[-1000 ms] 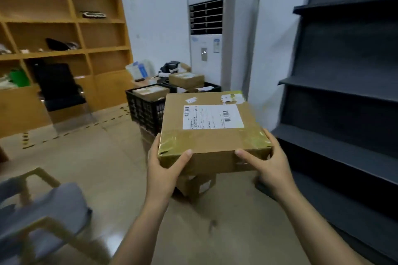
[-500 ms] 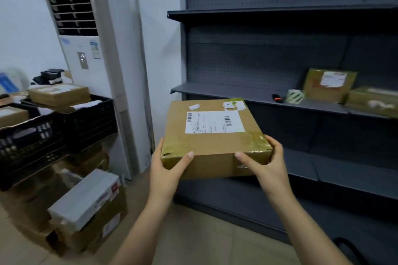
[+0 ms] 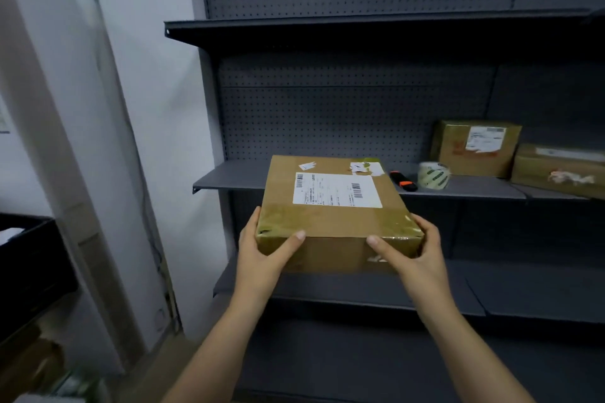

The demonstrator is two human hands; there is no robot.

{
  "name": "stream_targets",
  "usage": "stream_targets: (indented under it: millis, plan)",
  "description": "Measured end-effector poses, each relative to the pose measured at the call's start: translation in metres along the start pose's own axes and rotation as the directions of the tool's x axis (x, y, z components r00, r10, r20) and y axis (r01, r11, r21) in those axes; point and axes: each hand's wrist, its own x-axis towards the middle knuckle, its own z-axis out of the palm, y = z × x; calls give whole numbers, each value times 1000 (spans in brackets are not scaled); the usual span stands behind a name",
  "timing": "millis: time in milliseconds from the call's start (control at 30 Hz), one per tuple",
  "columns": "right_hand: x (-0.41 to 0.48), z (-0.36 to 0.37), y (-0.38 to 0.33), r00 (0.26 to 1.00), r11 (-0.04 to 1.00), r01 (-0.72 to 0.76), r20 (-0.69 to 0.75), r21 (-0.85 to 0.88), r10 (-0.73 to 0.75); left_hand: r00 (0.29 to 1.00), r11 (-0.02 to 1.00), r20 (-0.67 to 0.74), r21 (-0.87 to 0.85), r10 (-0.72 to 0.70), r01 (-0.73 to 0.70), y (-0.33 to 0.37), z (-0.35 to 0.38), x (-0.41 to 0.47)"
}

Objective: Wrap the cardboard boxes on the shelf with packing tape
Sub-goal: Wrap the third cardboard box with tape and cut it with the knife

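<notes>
View has swung right since half a sec ago: the dark shelving now fills the frame, the white a/c unit (image 3: 49,108) has slid to the left edge, and the carried box is closer to the shelves. Nearest, both bare forearms reach fwd. The left hand (image 3: 262,258) grips the near-left corner of the cardboard box (image 3: 334,222), thumb laid across its front face; the right hand (image 3: 415,255) grips the near-right corner the same way. Box is flat, rectangular, plain brown card, held level in the air in front of the middle shelf (image 3: 235,177), left part. Glossy, wrinkled yellowish tape bands its near edge and corners. On top are a white shipping label (image 3: 337,190) w/ barcodes and small torn sticker scraps. Low left, a black crate (image 3: 29,255). Farther back on that matte grey metal shelf: a black-and-orange cutter (image 3: 404,180), just beside it a tape roll (image 3: 433,175), then an upright taped box (image 3: 474,149) and a low box (image 3: 559,170) at the right edge. Behind is a perforated pegboard panel (image 3: 327,108).
</notes>
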Motion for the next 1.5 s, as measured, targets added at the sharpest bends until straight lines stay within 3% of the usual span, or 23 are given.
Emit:
stream_targets:
  millis: [267,667,867,1167,1233,1333,1500]
  plan:
    - [98,54,28,995,998,20,-95,-52,-25,981,999,192,37,25,-32,-34,10,144]
    - [267,89,82,998,996,-4,-64,-86,-1,989,988,148,157,-27,3,-89,72,303]
    - [335,94,113,998,994,18,-55,-112,-25,990,970,137,244,-42,8,-110,102,345]
    - [368,86,145,997,976,66,-23,-207,-73,966,929,257,365,-35,-64,-138,115,363]
    - [370,82,146,994,950,87,-37,-298,-103,958,924,286,373,-24,-89,-139,113,366]
    - [372,79,142,961,838,220,-35,-499,-273,940,905,341,390,30,-170,-141,110,367]
    - [370,98,133,880,613,399,97,-682,-465,897,831,320,371,306,-415,-142,97,373]
